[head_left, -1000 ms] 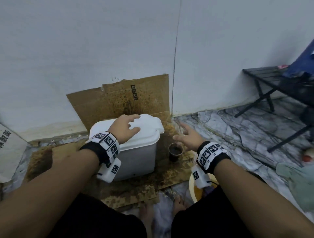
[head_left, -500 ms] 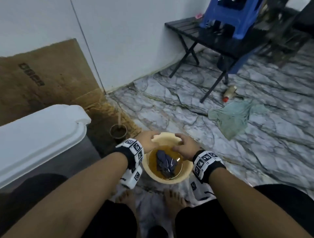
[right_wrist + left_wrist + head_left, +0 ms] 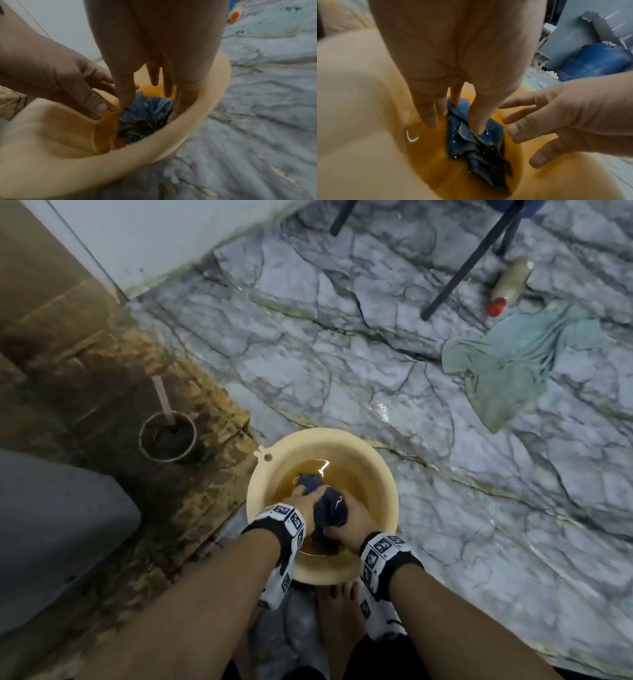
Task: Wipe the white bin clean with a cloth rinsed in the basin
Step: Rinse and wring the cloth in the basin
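Observation:
A cream basin point(image 3: 376, 453) of brownish water stands on the floor between my knees. A dark blue cloth point(image 3: 330, 505) lies bunched in it. Both hands are down in the basin: my left hand point(image 3: 303, 498) rests on the cloth's left side, my right hand point(image 3: 356, 518) on its right. In the left wrist view, the left hand point(image 3: 453, 127) presses straight fingers on the cloth point(image 3: 471, 142), and the right hand point(image 3: 565, 121) is spread beside it. The right wrist view shows the right hand point(image 3: 149, 97) touching the cloth point(image 3: 150, 112). The bin's grey side point(image 3: 51, 525) shows at far left.
A dirty cup with a stick point(image 3: 168, 436) stands on soaked cardboard point(image 3: 102, 371) left of the basin. A pale green rag point(image 3: 507, 361), a bottle point(image 3: 510, 285) and dark furniture legs point(image 3: 469, 261) lie farther right on the marble floor. My bare feet point(image 3: 339, 618) are just below the basin.
My left hand left the bin lid and my gaze turned down to the basin. Both hands went from the basin's rim into the water onto the cloth.

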The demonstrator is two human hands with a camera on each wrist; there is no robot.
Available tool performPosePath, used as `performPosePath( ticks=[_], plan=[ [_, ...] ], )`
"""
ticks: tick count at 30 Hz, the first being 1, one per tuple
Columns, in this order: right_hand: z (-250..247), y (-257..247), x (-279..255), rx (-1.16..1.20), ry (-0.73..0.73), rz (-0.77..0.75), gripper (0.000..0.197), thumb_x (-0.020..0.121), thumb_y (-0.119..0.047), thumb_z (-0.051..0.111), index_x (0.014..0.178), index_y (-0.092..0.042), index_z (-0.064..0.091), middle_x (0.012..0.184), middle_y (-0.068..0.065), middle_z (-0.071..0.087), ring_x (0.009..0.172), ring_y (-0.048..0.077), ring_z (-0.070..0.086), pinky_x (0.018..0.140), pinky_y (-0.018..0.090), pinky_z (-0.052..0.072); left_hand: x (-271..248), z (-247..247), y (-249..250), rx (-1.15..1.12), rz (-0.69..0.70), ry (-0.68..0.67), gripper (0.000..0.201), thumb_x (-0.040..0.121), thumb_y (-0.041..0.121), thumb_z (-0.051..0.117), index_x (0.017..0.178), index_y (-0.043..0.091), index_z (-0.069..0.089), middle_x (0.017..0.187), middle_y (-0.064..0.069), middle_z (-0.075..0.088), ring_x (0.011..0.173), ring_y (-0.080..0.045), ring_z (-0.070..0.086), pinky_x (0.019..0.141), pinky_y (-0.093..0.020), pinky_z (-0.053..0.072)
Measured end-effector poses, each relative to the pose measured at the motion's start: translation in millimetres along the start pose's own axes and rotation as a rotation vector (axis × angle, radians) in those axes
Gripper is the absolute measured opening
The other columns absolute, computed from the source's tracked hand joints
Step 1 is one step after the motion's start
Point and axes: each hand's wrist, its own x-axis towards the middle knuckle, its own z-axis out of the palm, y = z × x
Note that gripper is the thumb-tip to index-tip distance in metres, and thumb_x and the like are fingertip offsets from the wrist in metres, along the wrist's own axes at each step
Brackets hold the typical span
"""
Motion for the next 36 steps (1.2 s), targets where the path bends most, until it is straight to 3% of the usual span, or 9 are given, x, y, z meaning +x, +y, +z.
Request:
performPosePath(
  ticks=[4,7,15,19,21,24,27,32,36],
  plan=[
    [18,4,22,-0.182,-0.029,0.076,0.119,0.063,-0.040,0.082,0.152,-0.033,0.003,0.157,0.007,0.010,0.141,0.036,0.020,0.116,0.045,0.022,3,-3,-2,-0.020,-0.066,0.022,0.066,0.086,0.017,0.062,0.146,0.029,0.036,0.150,-0.013,0.031,0.132,-0.034,0.042,0.109,-0.041,0.037],
    [28,7,24,-0.304,-0.064,0.068,0.117,0.064,-0.048,0.080,0.149,-0.041,0.001,0.153,0.007,0.002,0.138,0.041,0.011,0.114,0.051,0.024,0,-5,-7,0.044,-0.033,-0.095,0.067,0.082,0.020,0.069,0.143,0.029,0.042,0.144,-0.009,0.042,0.128,-0.032,0.046,0.108,-0.039,0.039],
    [43,7,20,-0.387,-0.041,-0.053,0.056,0.083,-0.013,0.058,0.132,-0.028,0.034,0.140,0.010,0.038,0.120,0.037,0.048,0.099,0.050,0.044,-12,4,-11,-0.073,-0.069,-0.069,0.060,0.080,0.005,0.066,0.132,0.027,0.046,0.127,-0.008,0.058,0.114,-0.027,0.056,0.096,-0.034,0.048],
    [20,5,17,-0.153,-0.126,-0.081,0.057,0.074,-0.009,0.067,0.128,-0.022,0.052,0.119,0.004,0.063,0.106,0.024,0.060,0.091,0.032,0.047,-23,-3,-7,-0.124,-0.068,-0.005,0.081,0.074,0.023,0.077,0.142,0.037,0.035,0.139,-0.008,0.034,0.131,-0.035,0.026,0.109,-0.045,0.030],
    [8,8,16,-0.060,-0.132,-0.098,0.057,0.067,-0.007,0.073,0.120,-0.020,0.057,0.109,0.002,0.066,0.099,0.022,0.061,0.083,0.030,0.048,-23,-7,-7,-0.146,0.011,-0.032,0.075,0.078,0.037,0.074,0.144,0.031,0.039,0.145,-0.004,0.037,0.132,-0.032,0.033,0.111,-0.042,0.030],
    [-8,11,13,0.161,-0.130,-0.118,0.061,0.063,0.002,0.076,0.114,-0.024,0.055,0.106,0.006,0.066,0.091,0.021,0.064,0.079,0.031,0.053,-27,-13,-7,-0.338,0.074,-0.060,0.041,0.083,0.036,0.071,0.120,0.022,0.059,0.112,-0.002,0.064,0.103,-0.023,0.060,0.090,-0.033,0.046],
    [-24,10,5,0.351,-0.161,-0.146,0.057,0.070,0.015,0.069,0.114,-0.018,0.055,0.101,0.007,0.066,0.084,0.017,0.065,0.073,0.025,0.054,-36,-20,-1,-0.422,0.098,-0.018,0.020,0.085,0.035,0.070,0.090,0.024,0.054,0.079,0.005,0.056,0.079,-0.019,0.056,0.069,-0.030,0.040],
    [-30,3,-6,0.483,-0.062,-0.239,0.040,0.084,0.008,0.062,0.115,-0.018,0.059,0.103,0.006,0.067,0.093,0.020,0.064,0.086,0.031,0.054,-49,-21,9,-0.817,0.059,0.029,0.013,0.092,0.015,0.062,0.098,0.015,0.051,0.081,-0.002,0.061,0.069,-0.017,0.063,0.064,-0.031,0.055],
    [-19,-5,-11,0.494,0.066,-0.305,0.034,0.092,-0.006,0.058,0.106,-0.037,0.060,0.106,0.007,0.068,0.095,0.024,0.066,0.082,0.036,0.057,-51,-15,11,-0.955,0.047,0.138,0.017,0.095,0.012,0.055,0.111,0.017,0.050,0.078,-0.004,0.057,0.058,-0.015,0.051,0.051,-0.026,0.044]
  ],
)
